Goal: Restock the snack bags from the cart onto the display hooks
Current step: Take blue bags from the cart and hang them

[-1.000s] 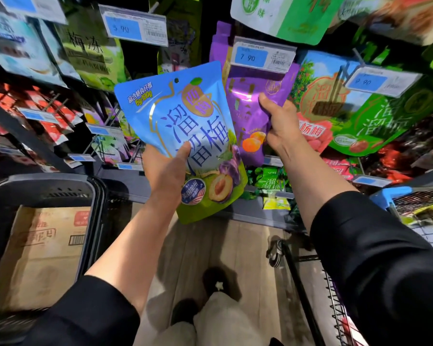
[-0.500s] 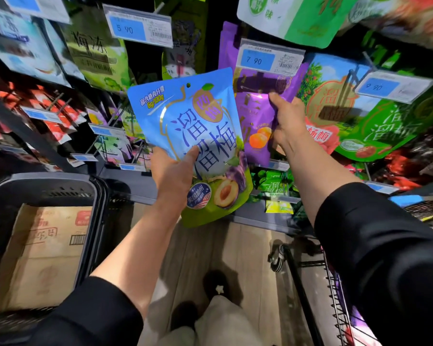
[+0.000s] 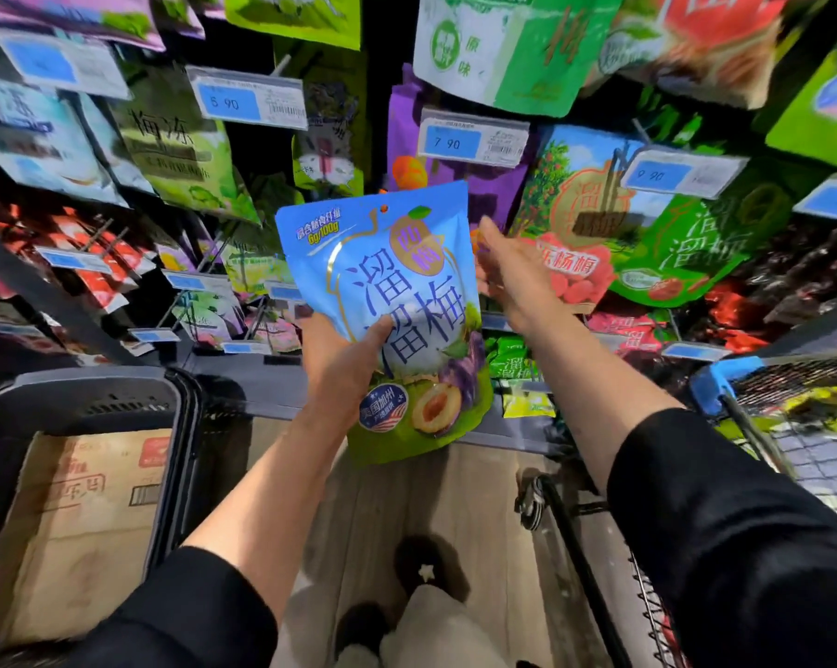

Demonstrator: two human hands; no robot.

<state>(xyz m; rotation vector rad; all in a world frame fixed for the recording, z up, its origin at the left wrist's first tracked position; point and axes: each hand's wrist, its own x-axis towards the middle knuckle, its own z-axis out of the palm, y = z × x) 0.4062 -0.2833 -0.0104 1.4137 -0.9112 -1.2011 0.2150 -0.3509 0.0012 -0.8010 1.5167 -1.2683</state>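
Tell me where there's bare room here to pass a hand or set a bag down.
Free: the wood floor between the shelf base and the shoes, and the dark gap between the 5.90 tag and the purple bags. Crowded: the hanging bags left and right, and around the blue bag in the left hand.

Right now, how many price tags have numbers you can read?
3: one at upper left, one above the blue bag, one at right. Other tags are too blurry.

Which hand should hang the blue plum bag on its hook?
Probably left. The left hand already grips the blue plum bag upright, hang hole up, before the purple bags. The right hand hovers beside it, apparently holding nothing, free to steady.
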